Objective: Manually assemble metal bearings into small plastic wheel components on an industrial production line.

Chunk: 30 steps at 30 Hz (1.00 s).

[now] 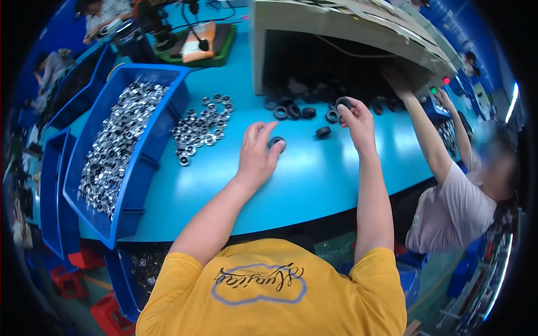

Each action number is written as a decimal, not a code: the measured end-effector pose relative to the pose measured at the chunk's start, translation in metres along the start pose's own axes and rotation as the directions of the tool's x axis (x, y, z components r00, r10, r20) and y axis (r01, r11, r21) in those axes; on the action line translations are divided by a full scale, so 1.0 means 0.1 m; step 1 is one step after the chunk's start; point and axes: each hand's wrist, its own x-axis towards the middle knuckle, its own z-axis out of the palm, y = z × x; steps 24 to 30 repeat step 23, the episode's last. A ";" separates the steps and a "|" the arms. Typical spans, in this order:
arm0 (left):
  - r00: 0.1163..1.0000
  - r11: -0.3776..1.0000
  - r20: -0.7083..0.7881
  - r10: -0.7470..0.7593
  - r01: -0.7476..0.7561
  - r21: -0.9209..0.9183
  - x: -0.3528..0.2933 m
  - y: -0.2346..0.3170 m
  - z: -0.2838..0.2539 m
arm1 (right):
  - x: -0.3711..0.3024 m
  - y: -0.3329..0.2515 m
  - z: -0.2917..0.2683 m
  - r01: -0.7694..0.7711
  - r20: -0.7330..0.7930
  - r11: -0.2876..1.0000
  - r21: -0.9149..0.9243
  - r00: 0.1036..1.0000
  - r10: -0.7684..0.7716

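Note:
My left hand [258, 154] is low over the blue table, its thumb and fingers curled around a dark ring with a shiny metal part [276, 141]. Raised a little to the right, my right hand [358, 123] pinches a black rubber ring [343, 102] between thumb and fingers. A single black ring [323, 132] lies on the table between my hands. Beyond it, more black rings [293, 111] are heaped at the mouth of a box lying on its side [259, 50]. Small silver metal rings [210, 124] are spread left of my left hand.
A long blue bin [154, 143] full of silver rings stands on the left of the table [224, 196]. At the right, a co-worker's arm [428, 131] reaches into the box. A green tray [224, 53] stands at the back, and red stools [109, 313] are at lower left.

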 end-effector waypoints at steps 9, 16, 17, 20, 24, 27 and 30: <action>0.834 0.380 0.424 -0.354 0.542 -0.749 0.08 0.06 -0.21 | -0.58 -0.37 0.78 -0.216 0.482 0.944 0.251 0.873 0.072; 0.772 0.275 0.519 -0.368 0.623 -0.732 0.09 -0.08 -0.22 | -0.60 -0.21 0.89 -0.251 0.462 0.927 0.277 0.881 0.100; 0.772 0.246 0.513 -0.375 0.616 -0.748 0.09 -0.09 -0.22 | -0.57 -0.15 0.84 -0.297 0.492 0.932 0.207 0.855 0.164; 0.766 0.176 0.527 -0.367 0.614 -0.770 0.09 -0.14 -0.20 | -0.39 0.07 0.60 -0.314 0.500 0.948 0.051 0.830 0.248; 0.766 0.152 0.549 -0.334 0.619 -0.770 0.08 -0.20 -0.19 | -0.19 0.29 0.54 0.004 0.377 0.997 -0.082 0.926 0.027; 0.766 0.152 0.549 -0.334 0.619 -0.770 0.08 -0.20 -0.19 | -0.19 0.29 0.54 0.004 0.377 0.997 -0.082 0.926 0.027; 0.766 0.152 0.549 -0.334 0.619 -0.770 0.08 -0.20 -0.19 | -0.19 0.29 0.54 0.004 0.377 0.997 -0.082 0.926 0.027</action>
